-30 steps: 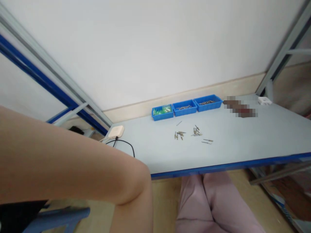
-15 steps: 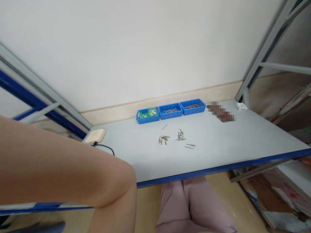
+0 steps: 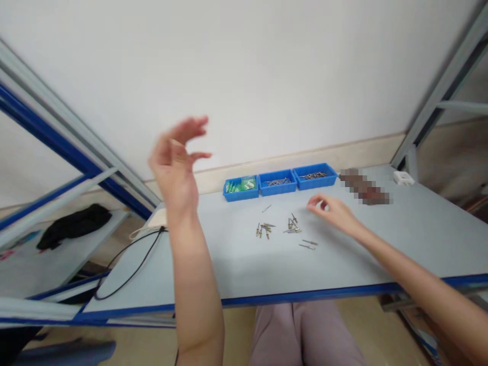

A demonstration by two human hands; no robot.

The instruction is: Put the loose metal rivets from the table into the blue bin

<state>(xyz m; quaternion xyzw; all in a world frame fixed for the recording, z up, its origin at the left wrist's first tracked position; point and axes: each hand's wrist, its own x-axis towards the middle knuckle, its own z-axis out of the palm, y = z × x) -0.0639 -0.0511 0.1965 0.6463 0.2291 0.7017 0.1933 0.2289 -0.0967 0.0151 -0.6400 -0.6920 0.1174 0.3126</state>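
Note:
My left hand is raised in front of the wall, slightly blurred, thumb and fingers apart and empty. Over the table, right of the small metal pieces, my right hand has its fingers curled and the tips close to the thumb; anything between them is too small to see. Two loose clusters of these thin metal pins with thicker gold or silver ends lie on the tabletop, a left cluster and a right cluster. Two more pins lie nearer the front, and a single thin pin lies behind.
Along the wall stand three blue trays: a left tray with green packets, a middle tray and a right tray with metal pins. A pixelated brown item, a white adapter and a black cable are on the table.
My left arm has swung from low across the left side to upright, bringing the hand into view. My right hand has entered from the right. The view has shifted slightly; the pins lie as before.

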